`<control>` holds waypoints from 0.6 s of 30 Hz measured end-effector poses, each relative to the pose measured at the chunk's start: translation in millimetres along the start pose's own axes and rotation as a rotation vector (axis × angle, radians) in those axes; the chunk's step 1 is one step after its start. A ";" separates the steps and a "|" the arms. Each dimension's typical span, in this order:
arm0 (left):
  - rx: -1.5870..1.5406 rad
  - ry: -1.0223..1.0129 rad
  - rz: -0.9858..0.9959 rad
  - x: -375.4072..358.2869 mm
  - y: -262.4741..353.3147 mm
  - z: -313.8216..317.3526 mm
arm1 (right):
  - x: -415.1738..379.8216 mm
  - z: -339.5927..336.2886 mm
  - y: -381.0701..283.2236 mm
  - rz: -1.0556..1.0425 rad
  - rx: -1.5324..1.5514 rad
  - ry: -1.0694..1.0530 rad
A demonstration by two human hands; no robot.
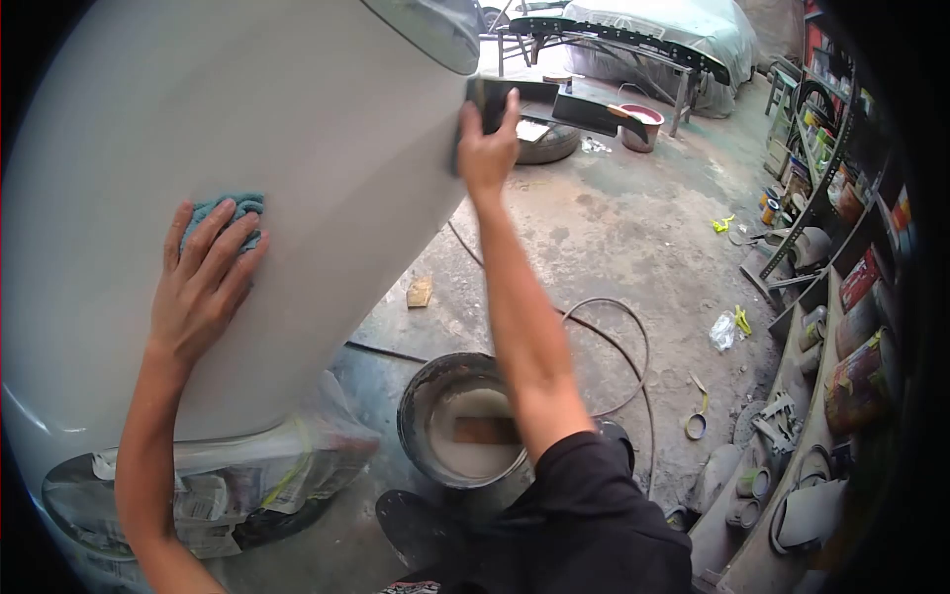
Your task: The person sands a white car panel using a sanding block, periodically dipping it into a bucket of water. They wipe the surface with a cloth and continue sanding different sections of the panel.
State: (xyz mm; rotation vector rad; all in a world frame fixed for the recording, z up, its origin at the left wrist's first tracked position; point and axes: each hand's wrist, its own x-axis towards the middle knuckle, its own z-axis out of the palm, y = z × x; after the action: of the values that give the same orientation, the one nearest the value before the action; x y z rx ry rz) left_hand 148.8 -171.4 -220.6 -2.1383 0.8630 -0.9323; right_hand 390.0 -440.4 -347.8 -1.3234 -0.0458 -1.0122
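Grey primed car panel point(247, 109), fingers point(213, 238) spread on cloth point(233, 206); littered workshop floor point(614, 228).

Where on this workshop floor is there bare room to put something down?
The widest bare patch is the stained concrete floor between the grey hose loop, the old tyre and the cluttered metal shelving. Near the round metal bucket of cloudy water it is crowded. The left hand presses a blue cloth; the right hand holds a dark sanding block.
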 end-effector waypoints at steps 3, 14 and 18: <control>0.019 0.022 0.002 1.0 -0.3 -0.1 | -109.7 15.9 -9.1 -0.520 -0.168 0.100; 0.003 0.005 -0.001 1.2 0.1 -1.6 | 0.3 5.2 -5.1 -0.005 -0.018 0.005; 0.029 0.017 0.011 1.1 0.0 -3.7 | -172.3 15.9 -5.5 -0.501 -0.068 -0.017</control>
State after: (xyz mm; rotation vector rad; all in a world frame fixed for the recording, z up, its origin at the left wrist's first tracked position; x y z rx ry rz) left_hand 146.5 -173.3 -218.2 -2.1020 0.8628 -0.9528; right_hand 291.9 -327.0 -434.5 -1.4160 -0.3736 -1.4331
